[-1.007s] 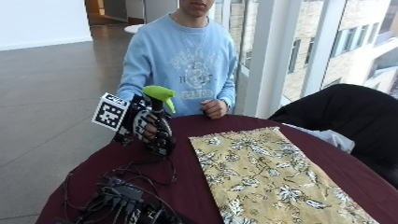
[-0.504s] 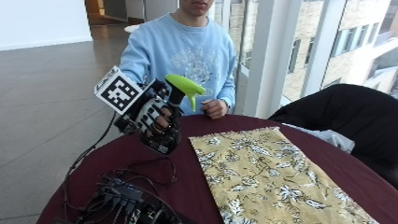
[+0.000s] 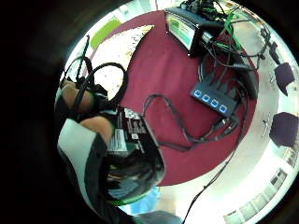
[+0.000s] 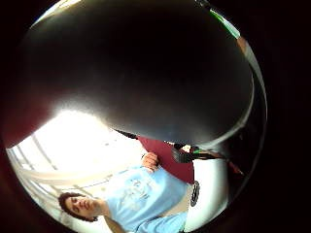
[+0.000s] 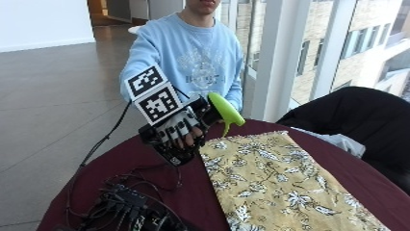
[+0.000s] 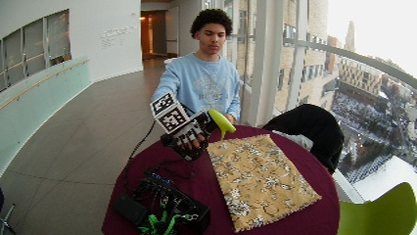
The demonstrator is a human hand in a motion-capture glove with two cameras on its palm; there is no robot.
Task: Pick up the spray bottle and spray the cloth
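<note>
Outside view: gloved right hand (image 5: 181,129), fingers (image 5: 185,126) curled round spray bottle (image 5: 221,109), above round maroon table (image 5: 192,197) with patterned cloth (image 5: 275,183).

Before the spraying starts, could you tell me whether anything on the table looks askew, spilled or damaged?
Nothing stands out. The cloth lies flat on the table with no wet patch or spill showing, and the right hand holds the spray bottle lifted beside the cloth's near end.

A round desk (image 6: 306,215) under a maroon cover stands on a glossy grey floor (image 6: 72,161). Tall windows (image 6: 365,73) on white posts let in bright daylight beyond the desk's far edge. A white wall (image 6: 39,29) bounds the corridor; a lime-green chair (image 6: 384,215) sits nearby.
</note>
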